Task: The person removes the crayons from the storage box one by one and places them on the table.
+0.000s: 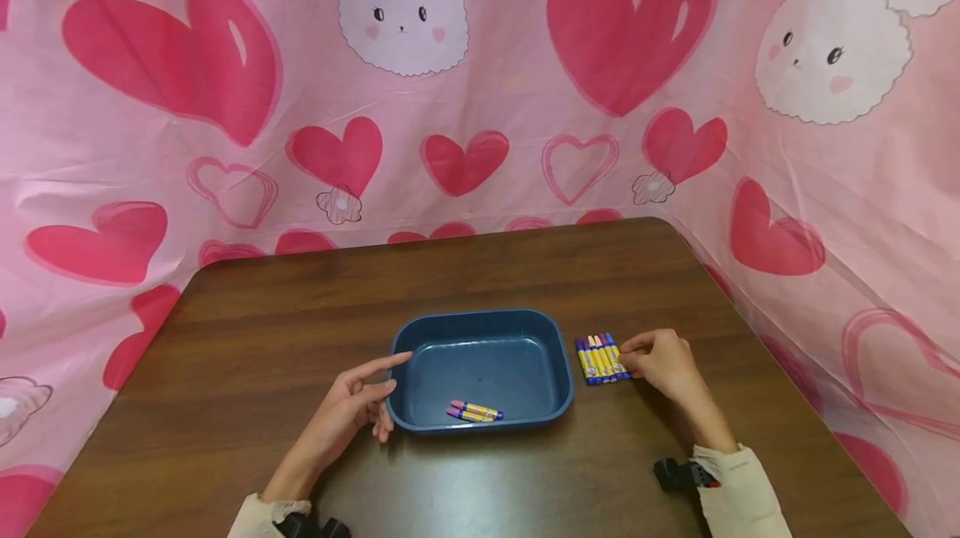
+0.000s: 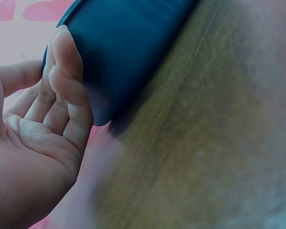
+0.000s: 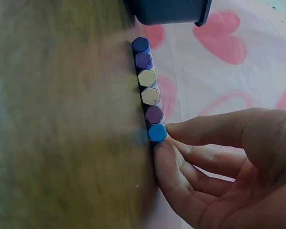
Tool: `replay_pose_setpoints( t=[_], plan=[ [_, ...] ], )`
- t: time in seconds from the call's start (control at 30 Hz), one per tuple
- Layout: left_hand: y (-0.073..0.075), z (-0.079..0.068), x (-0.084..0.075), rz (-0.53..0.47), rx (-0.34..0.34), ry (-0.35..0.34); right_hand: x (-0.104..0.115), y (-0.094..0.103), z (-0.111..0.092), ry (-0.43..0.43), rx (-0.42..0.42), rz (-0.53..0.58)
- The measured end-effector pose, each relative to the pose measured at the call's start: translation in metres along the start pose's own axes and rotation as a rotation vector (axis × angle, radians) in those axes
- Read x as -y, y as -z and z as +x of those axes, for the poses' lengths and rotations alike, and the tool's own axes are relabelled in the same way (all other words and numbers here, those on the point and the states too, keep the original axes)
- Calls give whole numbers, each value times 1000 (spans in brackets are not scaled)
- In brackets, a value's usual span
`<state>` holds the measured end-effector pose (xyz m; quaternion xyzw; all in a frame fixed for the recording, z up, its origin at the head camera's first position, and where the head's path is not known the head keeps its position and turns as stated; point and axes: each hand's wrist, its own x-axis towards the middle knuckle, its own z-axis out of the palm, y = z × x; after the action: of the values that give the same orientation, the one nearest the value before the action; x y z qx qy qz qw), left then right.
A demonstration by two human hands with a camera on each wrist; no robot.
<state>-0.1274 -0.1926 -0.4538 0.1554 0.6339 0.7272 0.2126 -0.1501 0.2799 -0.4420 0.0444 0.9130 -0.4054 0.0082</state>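
A dark blue plastic tray (image 1: 480,313) stands on the table, with two pink-tipped crayons (image 1: 474,412) lying in it by the near wall. At its left end my left hand (image 1: 348,401) holds the rim, and the fingers (image 2: 66,90) show against the outer wall in the left wrist view. To the right of the tray, several crayons (image 1: 596,361) in yellow and blue wrappers lie side by side in a row. My right hand (image 1: 667,367) pinches the blue crayon (image 3: 157,132) at the row's right end; it still touches its purple neighbour (image 3: 154,114).
The brown wooden table (image 1: 300,305) has rounded far corners. A pink cloth (image 1: 480,88) printed with hearts and rabbits hangs behind it and along both sides. Dark wrist cameras (image 1: 678,474) sit at both cuffs.
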Motion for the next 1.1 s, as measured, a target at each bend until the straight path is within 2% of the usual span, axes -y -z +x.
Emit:
replay_pose_setpoints(
  t=[0.4,0.67,0.93,1.1],
  plan=[
    [1,1,2,7,-2,-2,1,1,-2,-4,-6,4],
    [2,1,3,1,4,2,8,2,-5,40,-78,-61],
    [2,1,4,-1,8,-10,38,1,-10,172,-162,-101],
    [2,1,4,-6,9,-11,66,-7,-20,244,-123,-46]
  ],
)
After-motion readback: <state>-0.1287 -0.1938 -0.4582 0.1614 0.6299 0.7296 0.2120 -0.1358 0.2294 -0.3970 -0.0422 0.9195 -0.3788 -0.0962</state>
